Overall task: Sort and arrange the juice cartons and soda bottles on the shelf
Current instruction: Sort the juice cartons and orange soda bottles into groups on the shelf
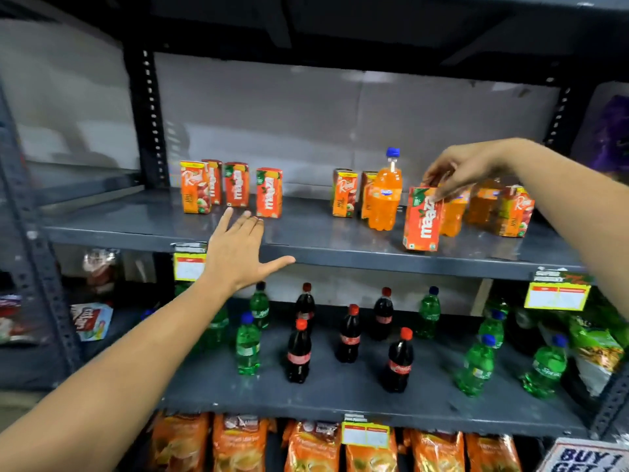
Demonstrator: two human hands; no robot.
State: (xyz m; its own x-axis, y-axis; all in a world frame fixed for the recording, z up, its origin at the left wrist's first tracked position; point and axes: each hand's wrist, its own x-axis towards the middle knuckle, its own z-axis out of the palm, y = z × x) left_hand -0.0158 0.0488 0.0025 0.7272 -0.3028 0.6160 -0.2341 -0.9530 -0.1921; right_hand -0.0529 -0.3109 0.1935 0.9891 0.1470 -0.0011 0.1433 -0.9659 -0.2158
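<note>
The Maaza carton [422, 218] stands tilted near the front edge of the upper shelf [323, 240], pinched at its top by the right hand [456, 173]. The left hand [238, 253] hovers open and empty. The grip looks light; a slip could topple the carton against the orange soda bottle [386, 195] beside it.

Open shelf [306, 229] stretch between left cartons [269, 192] and Real carton [344, 192]. Right end crowded: orange bottle [386, 195], Maaza carton [422, 218] near front edge.
</note>
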